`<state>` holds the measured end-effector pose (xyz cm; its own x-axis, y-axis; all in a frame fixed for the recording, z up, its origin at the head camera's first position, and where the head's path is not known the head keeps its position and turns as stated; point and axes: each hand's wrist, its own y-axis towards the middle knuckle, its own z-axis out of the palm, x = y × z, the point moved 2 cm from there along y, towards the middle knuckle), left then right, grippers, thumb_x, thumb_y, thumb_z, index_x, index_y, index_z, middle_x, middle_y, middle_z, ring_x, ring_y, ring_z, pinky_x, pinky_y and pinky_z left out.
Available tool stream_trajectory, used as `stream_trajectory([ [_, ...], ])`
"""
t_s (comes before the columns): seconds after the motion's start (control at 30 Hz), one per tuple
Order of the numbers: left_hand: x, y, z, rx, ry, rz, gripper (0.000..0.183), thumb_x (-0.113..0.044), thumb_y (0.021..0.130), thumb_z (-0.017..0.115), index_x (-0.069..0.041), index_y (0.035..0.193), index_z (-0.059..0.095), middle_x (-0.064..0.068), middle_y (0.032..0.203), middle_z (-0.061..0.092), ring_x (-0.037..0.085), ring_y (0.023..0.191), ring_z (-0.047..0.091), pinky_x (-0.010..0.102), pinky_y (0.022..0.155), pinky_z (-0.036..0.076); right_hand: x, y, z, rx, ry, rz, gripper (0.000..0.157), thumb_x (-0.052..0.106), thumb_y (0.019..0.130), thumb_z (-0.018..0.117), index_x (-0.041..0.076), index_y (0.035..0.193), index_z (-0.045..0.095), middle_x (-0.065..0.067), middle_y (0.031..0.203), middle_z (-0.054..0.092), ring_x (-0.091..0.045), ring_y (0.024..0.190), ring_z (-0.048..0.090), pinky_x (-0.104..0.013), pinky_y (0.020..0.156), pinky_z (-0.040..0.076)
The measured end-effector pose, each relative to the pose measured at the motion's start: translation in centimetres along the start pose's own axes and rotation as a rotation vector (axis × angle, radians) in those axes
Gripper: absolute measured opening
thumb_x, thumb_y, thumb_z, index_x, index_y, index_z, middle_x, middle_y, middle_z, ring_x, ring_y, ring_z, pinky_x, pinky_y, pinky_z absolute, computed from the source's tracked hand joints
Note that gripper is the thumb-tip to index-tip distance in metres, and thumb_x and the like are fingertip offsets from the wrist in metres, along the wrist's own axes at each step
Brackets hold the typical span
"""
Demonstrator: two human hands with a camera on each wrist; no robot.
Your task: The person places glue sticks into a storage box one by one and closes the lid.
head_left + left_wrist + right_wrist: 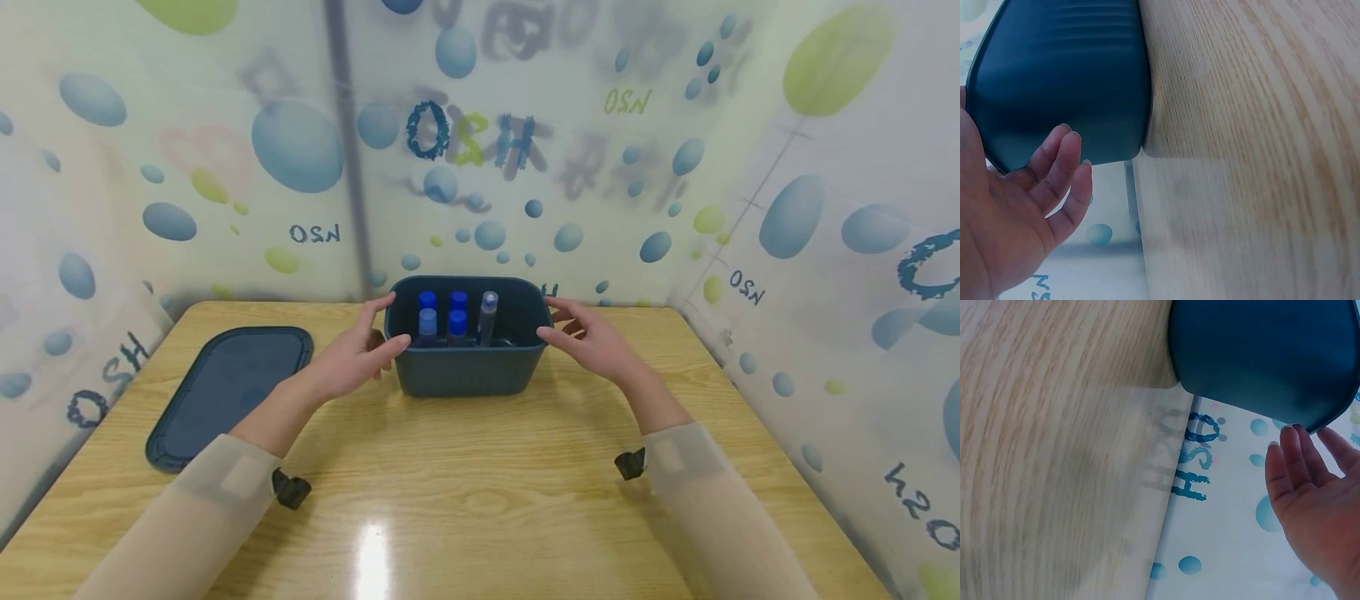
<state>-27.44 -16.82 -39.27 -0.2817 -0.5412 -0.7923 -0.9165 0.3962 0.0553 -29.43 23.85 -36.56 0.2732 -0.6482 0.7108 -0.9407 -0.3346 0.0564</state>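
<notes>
A dark blue-green plastic bin (468, 372) stands on the table near the back wall. Several blue-capped containers (457, 321) stand upright in its left half, beside a slim clear tube (487, 321); their lower parts are hidden by the bin's front wall. My left hand (348, 362) is at the bin's left end, thumb and index fingertip at the rim. In the left wrist view, its other fingers hang loosely by the bin's end wall. My right hand (596, 337) is at the opposite end, thumb over the rim, relaxed fingers (1297, 459) by the upper edge.
A flat dark lid (228, 387) with rounded corners lies on the wooden table (472, 500), left of the bin and partly behind the left forearm. Patterned curtains (480, 208) with bubbles and letters enclose the back and sides.
</notes>
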Motion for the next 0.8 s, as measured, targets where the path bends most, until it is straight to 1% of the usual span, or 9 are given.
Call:
stream_trajectory([
  [0.13,0.0,0.1,0.1,0.004,-0.002,0.001,0.084,-0.053,0.114,0.055,-0.031,0.177,0.003,0.022,0.099,0.071,0.039,0.083,0.068,0.04,0.084,0.057,-0.1,0.0,0.3,0.012,0.013,0.012,0.074,0.053,0.108,0.067,0.028,0.172,0.039,-0.017,0.16,0.055,-0.037,0.132,0.061,-0.057,0.107,0.055],
  [0.3,0.0,0.2,0.1,0.007,0.001,-0.001,0.085,-0.054,0.114,0.054,-0.03,0.177,0.003,0.022,0.099,0.07,0.039,0.083,0.068,0.04,0.084,0.058,-0.3,0.0,0.6,0.007,0.056,0.045,0.075,0.055,0.107,0.068,0.032,0.172,0.038,-0.016,0.161,0.053,-0.037,0.133,0.059,-0.056,0.107,0.054],
  [0.4,0.1,0.2,0.0,0.001,0.014,0.001,0.085,-0.055,0.114,0.054,-0.029,0.177,0.003,0.022,0.098,0.07,0.039,0.083,0.068,0.04,0.083,0.057,-0.6,0.0,0.9,0.001,0.077,0.054,0.076,0.056,0.106,0.068,0.034,0.172,0.038,-0.016,0.16,0.053,-0.035,0.132,0.058,-0.052,0.104,0.054],
  [0.53,0.1,0.3,0.0,-0.005,0.026,0.01,0.085,-0.055,0.114,0.054,-0.028,0.178,0.005,0.023,0.098,0.071,0.04,0.083,0.068,0.04,0.082,0.058,-0.9,0.1,1.3,-0.011,0.097,0.042,0.075,0.054,0.107,0.067,0.034,0.172,0.037,-0.017,0.155,0.054,-0.035,0.125,0.059,-0.045,0.098,0.053],
  [0.6,0.1,0.2,-0.1,-0.008,0.03,0.012,0.085,-0.056,0.114,0.054,-0.028,0.178,0.006,0.024,0.098,0.071,0.041,0.084,0.069,0.041,0.082,0.058,-0.9,0.2,1.4,-0.015,0.108,0.034,0.073,0.053,0.108,0.067,0.034,0.172,0.037,-0.018,0.153,0.055,-0.035,0.122,0.061,-0.044,0.096,0.053],
  [0.7,0.0,0.1,-0.2,-0.007,0.047,0.012,0.086,-0.056,0.114,0.054,-0.027,0.178,0.005,0.022,0.099,0.072,0.041,0.084,0.069,0.041,0.081,0.058,-0.9,0.2,1.5,-0.013,0.129,0.027,0.072,0.051,0.109,0.066,0.035,0.172,0.036,-0.018,0.15,0.056,-0.039,0.12,0.062,-0.045,0.095,0.054],
  [0.8,-0.1,0.1,-0.3,-0.006,0.053,0.006,0.086,-0.056,0.113,0.054,-0.027,0.178,0.005,0.022,0.1,0.073,0.041,0.085,0.069,0.041,0.082,0.058,-0.9,0.1,1.7,-0.006,0.161,0.019,0.072,0.048,0.11,0.066,0.034,0.173,0.034,-0.019,0.147,0.057,-0.046,0.119,0.063,-0.053,0.098,0.054],
])
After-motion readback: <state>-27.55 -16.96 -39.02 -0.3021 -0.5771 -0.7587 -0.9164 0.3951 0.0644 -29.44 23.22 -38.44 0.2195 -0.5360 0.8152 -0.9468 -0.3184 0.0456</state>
